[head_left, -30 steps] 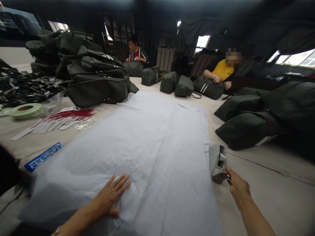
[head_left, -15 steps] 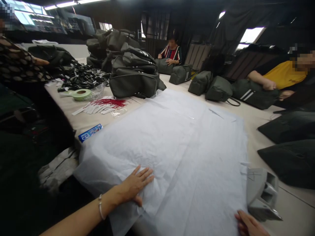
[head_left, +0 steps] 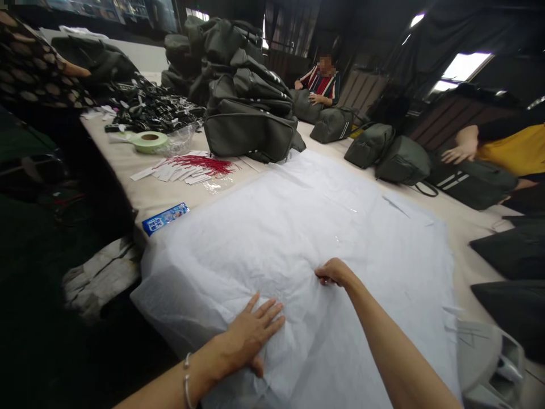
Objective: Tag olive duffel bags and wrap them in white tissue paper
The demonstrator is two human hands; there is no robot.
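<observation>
A stack of thin white translucent sheets (head_left: 383, 272), perhaps plastic bags, covers the near part of the table and hangs over its left edge. My left hand (head_left: 258, 329), with a bracelet at the wrist, rests on the sheets with its fingers spread. Farther up and to the right, my right hand (head_left: 334, 272) pinches a fold of the top sheet between thumb and fingers. The sheet wrinkles between the two hands. A grey tape-dispenser-like device (head_left: 489, 363) stands beside the stack's right edge, partly covered by it.
Dark green bags (head_left: 251, 133) are piled at the back, with more bags (head_left: 402, 159) along the right. At left lie a green tape roll (head_left: 149, 141), white tags with red strings (head_left: 191, 168), a blue packet (head_left: 166, 218) and black straps (head_left: 149, 108). Several co-workers stand around the table.
My right hand has moved from the stack's lower right edge to its middle and now pinches the sheet. My left hand stays flat on the stack. The camera view has shifted slightly.
</observation>
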